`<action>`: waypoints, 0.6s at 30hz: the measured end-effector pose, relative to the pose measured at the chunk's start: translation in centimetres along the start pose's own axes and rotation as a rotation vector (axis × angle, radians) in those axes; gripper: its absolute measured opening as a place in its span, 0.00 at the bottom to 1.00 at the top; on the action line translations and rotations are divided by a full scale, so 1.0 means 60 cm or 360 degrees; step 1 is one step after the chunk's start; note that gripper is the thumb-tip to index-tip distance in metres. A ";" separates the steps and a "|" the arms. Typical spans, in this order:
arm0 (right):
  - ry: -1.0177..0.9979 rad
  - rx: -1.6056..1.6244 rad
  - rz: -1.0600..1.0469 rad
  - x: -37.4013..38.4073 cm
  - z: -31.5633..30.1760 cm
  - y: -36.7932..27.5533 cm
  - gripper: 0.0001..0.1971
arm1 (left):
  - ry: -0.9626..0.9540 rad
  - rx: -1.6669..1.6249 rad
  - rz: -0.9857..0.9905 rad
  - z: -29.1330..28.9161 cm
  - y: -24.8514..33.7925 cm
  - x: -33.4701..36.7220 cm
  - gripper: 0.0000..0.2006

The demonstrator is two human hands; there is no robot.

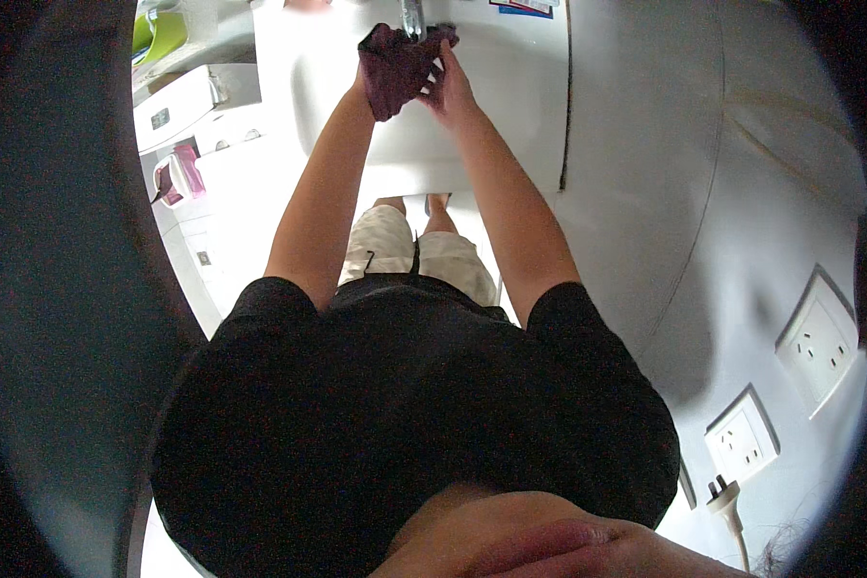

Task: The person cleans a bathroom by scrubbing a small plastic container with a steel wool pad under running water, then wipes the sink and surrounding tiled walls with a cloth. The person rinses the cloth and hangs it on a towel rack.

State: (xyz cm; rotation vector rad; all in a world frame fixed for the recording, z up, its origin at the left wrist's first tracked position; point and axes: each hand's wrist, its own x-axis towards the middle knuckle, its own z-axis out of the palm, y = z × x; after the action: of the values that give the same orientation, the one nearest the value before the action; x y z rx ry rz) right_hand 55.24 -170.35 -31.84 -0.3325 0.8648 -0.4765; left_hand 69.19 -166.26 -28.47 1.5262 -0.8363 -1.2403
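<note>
White sink [539,116] edges leave room around the hands [459,91], right gripping maroon cloth [391,77] by the tap [413,19], left's grip hidden.

Cloth [390,77]: dark maroon
Tap [412,19]: silver
Sink [511,120]: white
Shirt [405,385]: black
Shorts [455,260]: cream, faintly mottled
Plug [725,501]: off-white

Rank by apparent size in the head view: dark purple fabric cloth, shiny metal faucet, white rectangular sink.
1. White rectangular sink
2. Dark purple fabric cloth
3. Shiny metal faucet, judging only its visible part
</note>
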 end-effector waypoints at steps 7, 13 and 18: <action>-0.0209 0.0376 -0.0203 0.178 0.013 0.051 0.25 | 0.0540 -0.0061 -0.0489 0.006 -0.001 -0.044 0.18; 0.0119 0.0466 -0.0160 0.198 0.029 0.041 0.21 | 0.0577 -0.0318 -0.0410 0.003 -0.019 -0.056 0.16; 0.0196 0.0268 -0.0106 0.150 -0.005 0.013 0.24 | 0.0426 -0.0090 -0.0514 0.030 -0.050 -0.025 0.22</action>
State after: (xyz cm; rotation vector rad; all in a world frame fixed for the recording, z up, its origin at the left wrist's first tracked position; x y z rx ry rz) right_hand 60.22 -174.45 -38.15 -0.1787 0.9285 -0.6326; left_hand 66.88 -164.47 -30.91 1.7810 -0.3870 -1.2373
